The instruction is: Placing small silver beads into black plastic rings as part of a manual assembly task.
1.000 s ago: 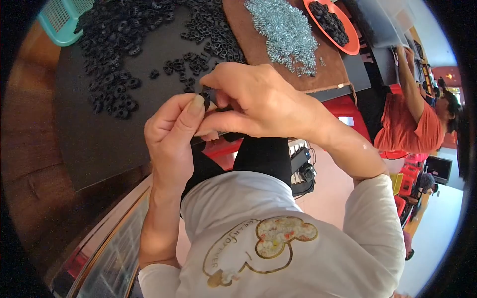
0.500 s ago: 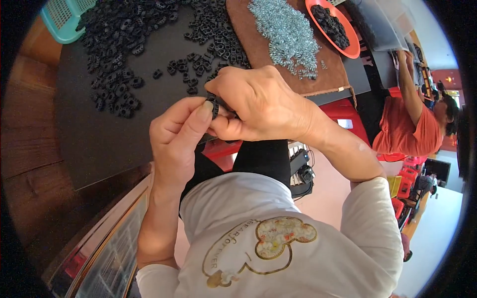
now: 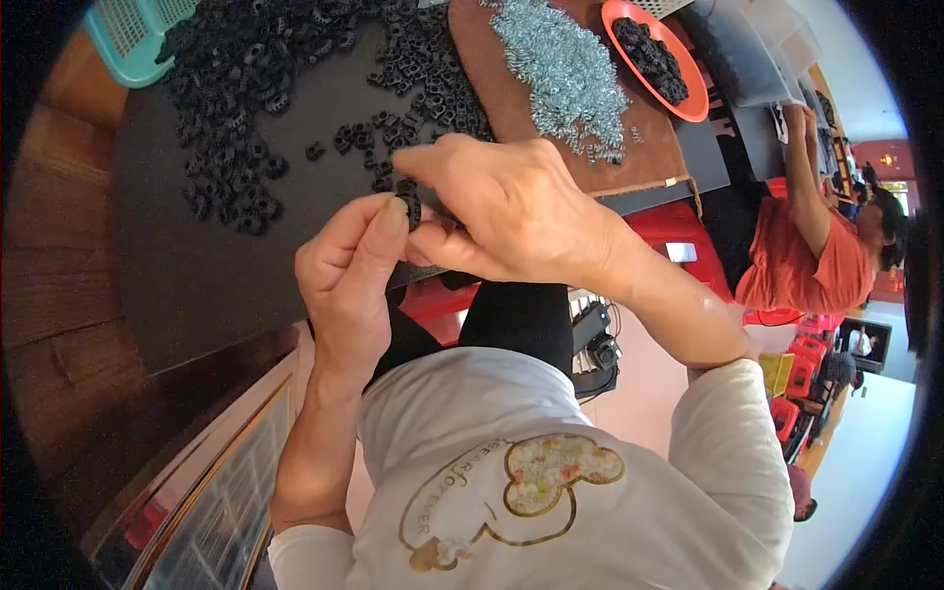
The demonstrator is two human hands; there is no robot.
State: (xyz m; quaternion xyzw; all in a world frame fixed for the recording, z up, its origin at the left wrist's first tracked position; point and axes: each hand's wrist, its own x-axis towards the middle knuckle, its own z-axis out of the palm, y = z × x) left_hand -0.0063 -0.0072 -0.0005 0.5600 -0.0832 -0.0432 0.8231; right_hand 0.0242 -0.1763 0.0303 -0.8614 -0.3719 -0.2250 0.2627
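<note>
My left hand (image 3: 346,251) pinches a small black toothed plastic piece (image 3: 409,202) between thumb and bent fingers, just above my lap at the table's near edge. From the right, my right hand (image 3: 516,202) reaches around the piece. Its forefinger is stretched out above the piece and its thumb side lies below, with a gap between them. The other right fingers are hidden behind the hand. Beyond my hands, loose small black parts (image 3: 408,128) lie on the dark table, with a bigger heap of black toothed pieces (image 3: 241,108) to the left.
A pile of small metal springs (image 3: 565,84) lies on a brown cloth (image 3: 506,103). An orange plate (image 3: 696,103) of black pieces stands beyond it, and a turquoise basket (image 3: 128,64) at the far left. At right, a person in an orange shirt (image 3: 801,261) sits by the table.
My right forefinger has lifted off the black piece and straightened out to the left. The left hand keeps its pinch, and the piece has shifted slightly to the left.
</note>
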